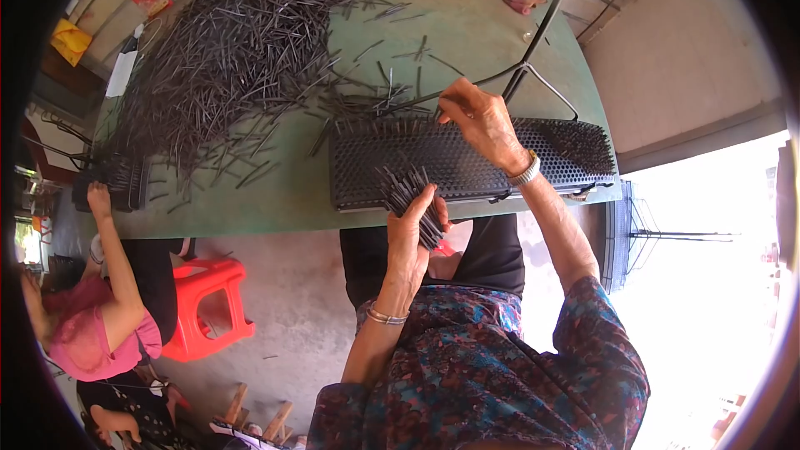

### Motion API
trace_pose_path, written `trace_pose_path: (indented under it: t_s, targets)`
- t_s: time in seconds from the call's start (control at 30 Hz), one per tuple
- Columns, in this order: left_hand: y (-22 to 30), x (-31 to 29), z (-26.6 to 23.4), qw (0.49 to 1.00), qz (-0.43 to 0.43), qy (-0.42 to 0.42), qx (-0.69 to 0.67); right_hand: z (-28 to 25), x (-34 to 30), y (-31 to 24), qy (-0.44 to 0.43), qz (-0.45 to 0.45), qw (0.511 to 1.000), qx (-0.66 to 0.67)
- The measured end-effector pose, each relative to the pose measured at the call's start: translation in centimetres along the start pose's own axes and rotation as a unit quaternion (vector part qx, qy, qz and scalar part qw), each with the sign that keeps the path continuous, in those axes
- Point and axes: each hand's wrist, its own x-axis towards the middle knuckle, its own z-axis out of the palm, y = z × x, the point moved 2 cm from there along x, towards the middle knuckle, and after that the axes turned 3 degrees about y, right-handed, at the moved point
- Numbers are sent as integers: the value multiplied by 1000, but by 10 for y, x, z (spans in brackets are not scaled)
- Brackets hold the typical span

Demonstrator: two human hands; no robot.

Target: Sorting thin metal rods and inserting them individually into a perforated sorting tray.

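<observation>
My left hand (406, 242) is closed around a bundle of thin black sticks (404, 187), held upright in front of the near edge of a black perforated tray (433, 168). Over the tray's far edge, my right hand (485, 123) is bent down with thumb and fingers pinched together; whatever sits between the fingertips is too small to make out. Short sticks stand in the tray's holes along its far edge, and a dense patch of them (581, 146) fills the right end. Rows of bare holes show across the middle.
A large heap of loose black sticks (242, 46) covers the green table's (467, 25) left half. A forked metal stand (533, 42) rises behind the tray. At far left, a person in pink (108, 329) works at another black tray (125, 183), near a red stool (208, 304).
</observation>
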Motion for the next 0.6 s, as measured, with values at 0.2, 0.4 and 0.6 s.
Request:
trace_pose_path:
  t_s: [0.2,0.4,0.6]
  targets:
    - [0,1,-2,999,14,-21,24,1,0,2,-17,-6,1000,2]
    - [2,0,4,1000,10,-5,12,17,0,21,-55,-24,998,-22]
    - [-2,0,-1,999,7,-9,40,23,-2,8,-16,-129,986,-106]
